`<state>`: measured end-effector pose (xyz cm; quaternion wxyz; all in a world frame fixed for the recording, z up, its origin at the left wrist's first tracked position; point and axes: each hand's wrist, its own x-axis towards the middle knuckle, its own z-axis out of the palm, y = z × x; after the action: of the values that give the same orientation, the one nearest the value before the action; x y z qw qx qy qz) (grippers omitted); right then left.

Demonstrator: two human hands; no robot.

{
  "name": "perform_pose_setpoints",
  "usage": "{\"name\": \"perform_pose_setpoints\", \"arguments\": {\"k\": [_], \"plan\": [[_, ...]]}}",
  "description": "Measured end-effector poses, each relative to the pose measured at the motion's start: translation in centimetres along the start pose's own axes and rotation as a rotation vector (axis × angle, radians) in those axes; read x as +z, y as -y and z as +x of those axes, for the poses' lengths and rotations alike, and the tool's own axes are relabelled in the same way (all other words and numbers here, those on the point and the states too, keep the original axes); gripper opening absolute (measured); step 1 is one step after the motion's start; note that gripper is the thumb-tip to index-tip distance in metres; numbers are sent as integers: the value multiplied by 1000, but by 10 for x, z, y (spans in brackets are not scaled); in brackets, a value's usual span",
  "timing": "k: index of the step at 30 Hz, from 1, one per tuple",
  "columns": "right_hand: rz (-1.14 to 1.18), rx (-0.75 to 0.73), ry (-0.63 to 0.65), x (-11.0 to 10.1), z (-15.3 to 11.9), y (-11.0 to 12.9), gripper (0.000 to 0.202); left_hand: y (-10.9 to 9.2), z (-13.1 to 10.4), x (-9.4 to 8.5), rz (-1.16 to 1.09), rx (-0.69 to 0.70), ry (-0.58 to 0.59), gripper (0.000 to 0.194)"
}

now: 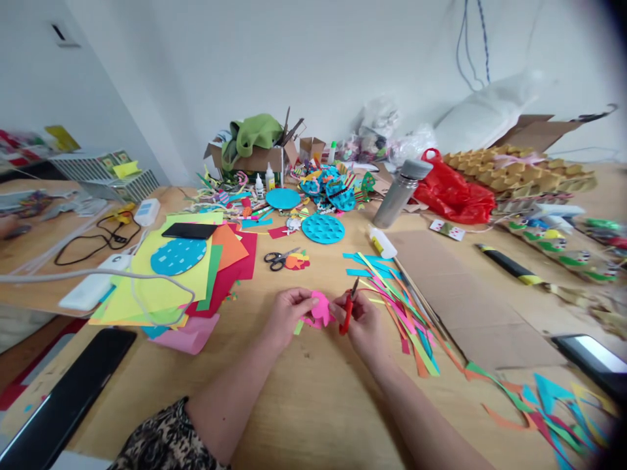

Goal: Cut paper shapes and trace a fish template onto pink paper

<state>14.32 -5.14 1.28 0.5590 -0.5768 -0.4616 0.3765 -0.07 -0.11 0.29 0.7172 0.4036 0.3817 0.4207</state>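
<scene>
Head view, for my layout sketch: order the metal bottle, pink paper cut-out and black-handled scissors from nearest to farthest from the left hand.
From the left hand:
1. Pink paper cut-out, in its grasp
2. Black-handled scissors, just beyond it
3. Metal bottle, farther back, right

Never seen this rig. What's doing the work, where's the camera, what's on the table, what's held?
No machine here, just a person's two bare hands. The single picture comes from a head-worn camera looking forward and down. The left hand holds a pink paper cutout; the right hand holds red-handled scissors close to it. On the wooden table lie black-handled scissors, loose paper strips to the right, a cardboard sheet beside them, and stacked colored paper to the left.
</scene>
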Motion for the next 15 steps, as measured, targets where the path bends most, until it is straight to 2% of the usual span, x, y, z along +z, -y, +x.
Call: {"name": "perform_pose_setpoints", "arguments": {"k": [5,8,11,15], "plan": [[-50,-46,-124,-9,5,-2,28,-6,-1,1,88,20,-54,26],[-133,-99,-229,-14,7,-3,24,-11,4,-4,104,94,-204,22],[-179,-156,-282,-19,9,-5,19,-16,10,-13,58,143,-361,24],[-233,-211,-290,-21,10,-9,14,-22,17,-18,5,95,-417,29]]}}
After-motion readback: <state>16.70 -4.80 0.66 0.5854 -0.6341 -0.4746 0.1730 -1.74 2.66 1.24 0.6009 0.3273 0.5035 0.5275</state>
